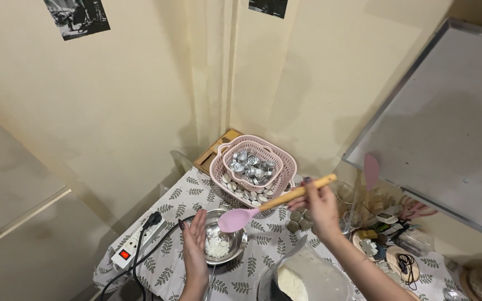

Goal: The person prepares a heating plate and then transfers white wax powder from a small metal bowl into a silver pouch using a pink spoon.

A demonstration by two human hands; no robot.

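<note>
Pinching the wooden handle of a pink spatula (269, 204) in my right hand (319, 207), I hold its head just above a steel bowl (235, 241). My left hand (195, 245) is flat and spread, fingers together, its palm against the bowl's left rim. Both stand on a table (258, 265) under a leaf-print cloth. At the far edge sits a pink basket (283, 161) of small metal cups. A white power strip (135, 245) lies left of the bowl. White flakes (217, 246) lie in the bowl's bottom.
</note>
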